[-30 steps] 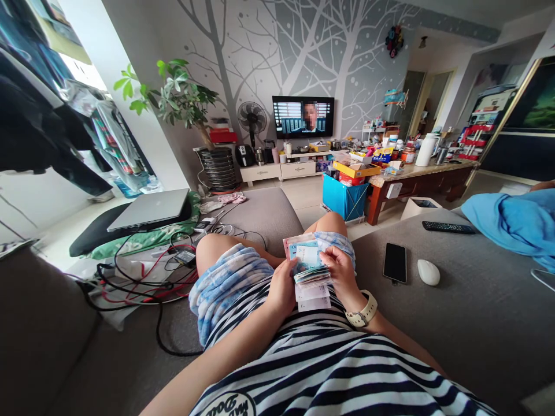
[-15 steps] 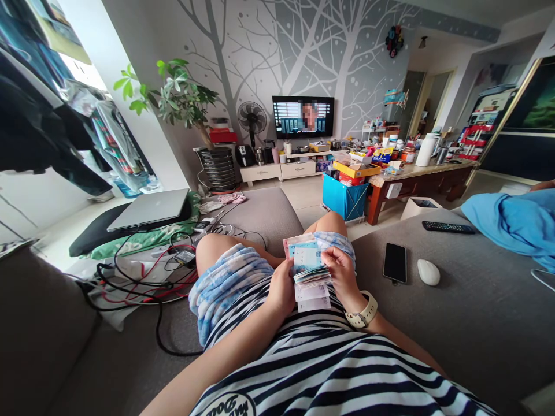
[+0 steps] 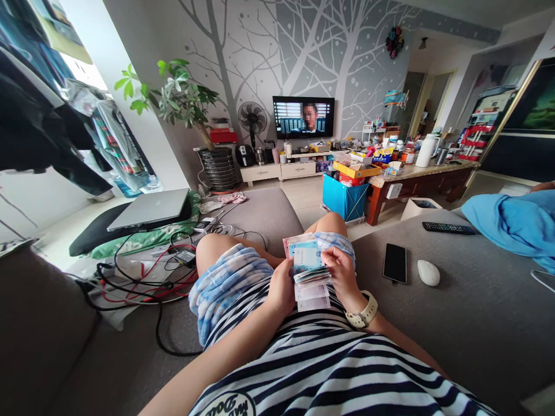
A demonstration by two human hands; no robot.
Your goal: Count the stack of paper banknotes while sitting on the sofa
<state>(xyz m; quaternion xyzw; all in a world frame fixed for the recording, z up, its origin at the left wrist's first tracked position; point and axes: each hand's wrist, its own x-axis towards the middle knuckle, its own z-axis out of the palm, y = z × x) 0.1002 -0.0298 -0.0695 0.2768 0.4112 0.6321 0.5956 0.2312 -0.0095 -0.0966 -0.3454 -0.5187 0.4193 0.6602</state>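
Over my lap I hold a folded stack of banknotes point(image 3: 309, 260), with blue and reddish notes fanned at the top and pale purple ones hanging below. My left hand point(image 3: 282, 289) is closed around the stack's left side, its thumb lying near the edge. On the other side, my right hand point(image 3: 341, 276) pinches the right edge of the blue note between thumb and fingers. A cream watch point(image 3: 364, 312) is on my right wrist. The stack's middle bulges toward me in several layered edges. Parts of the notes behind my fingers are hidden.
A phone point(image 3: 395, 263), a white mouse point(image 3: 429, 273) and a remote point(image 3: 448, 228) lie on the sofa at my right. To my left are tangled cables point(image 3: 151, 277) and a laptop point(image 3: 150, 209). A cluttered table point(image 3: 433, 170) and blue bin point(image 3: 342, 197) stand ahead.
Both hands stay in nearly the same place on the banknotes. Only the picture on the television differs slightly.
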